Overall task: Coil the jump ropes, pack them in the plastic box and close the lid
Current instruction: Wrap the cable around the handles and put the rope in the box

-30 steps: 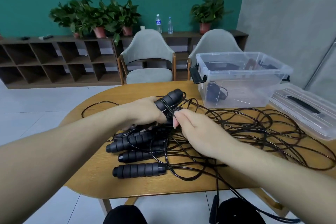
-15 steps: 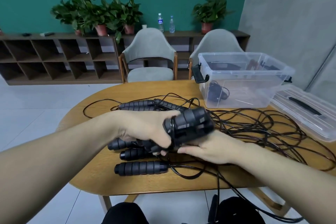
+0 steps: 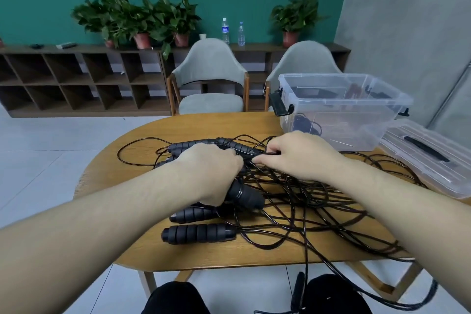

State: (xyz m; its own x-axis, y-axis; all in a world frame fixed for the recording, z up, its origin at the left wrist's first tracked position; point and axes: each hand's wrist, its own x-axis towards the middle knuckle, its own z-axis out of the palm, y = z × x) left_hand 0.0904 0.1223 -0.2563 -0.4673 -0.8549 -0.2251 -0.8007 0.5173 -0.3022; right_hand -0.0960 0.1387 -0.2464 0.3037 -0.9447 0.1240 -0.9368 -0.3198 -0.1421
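Several black handles [image 3: 198,233] loose at left of wooden surface [image 3: 142,245]. Left hand [image 3: 211,173], grip closed round a handle pair [image 3: 244,195]. Right hand [image 3: 303,154], grip pinching thin cord [image 3: 270,153]. Tangled jump ropes [image 3: 331,199] spread rightward. Clear plastic box [image 3: 341,109] behind, lid [image 3: 428,158] off, far right.

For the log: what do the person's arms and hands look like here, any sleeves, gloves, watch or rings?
Both forearms are bare right up to the frame edge, with no sleeves showing. The left hand and right hand wear no gloves, and no watch, bracelet or ring is visible on the sides facing the camera. Dark trousers cover the knees at the bottom of the view.
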